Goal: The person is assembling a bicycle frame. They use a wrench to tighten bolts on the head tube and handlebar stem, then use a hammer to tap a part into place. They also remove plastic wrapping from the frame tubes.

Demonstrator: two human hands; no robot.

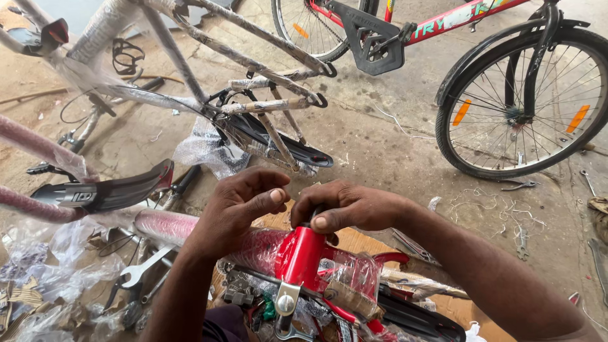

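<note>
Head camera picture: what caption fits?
Both hands, left and right, work atop a red bicycle frame tube beside a spanner.

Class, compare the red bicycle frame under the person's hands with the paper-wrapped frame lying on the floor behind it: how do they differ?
The red bicycle frame is glossy and partly sleeved in clear plastic; the paper-wrapped frame hides its colour under printed paper. The left hand and right hand grip the red one; nobody touches the wrapped one. Both lack wheels.

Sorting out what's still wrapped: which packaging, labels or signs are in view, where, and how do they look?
Clear plastic wrap: around the red frame part under both hands, crinkled.
Printed paper wrap: on the pale bare frame, top left.
Loose plastic film: floor, centre, crumpled.
Lettered decal: red bicycle tube, top.
</note>
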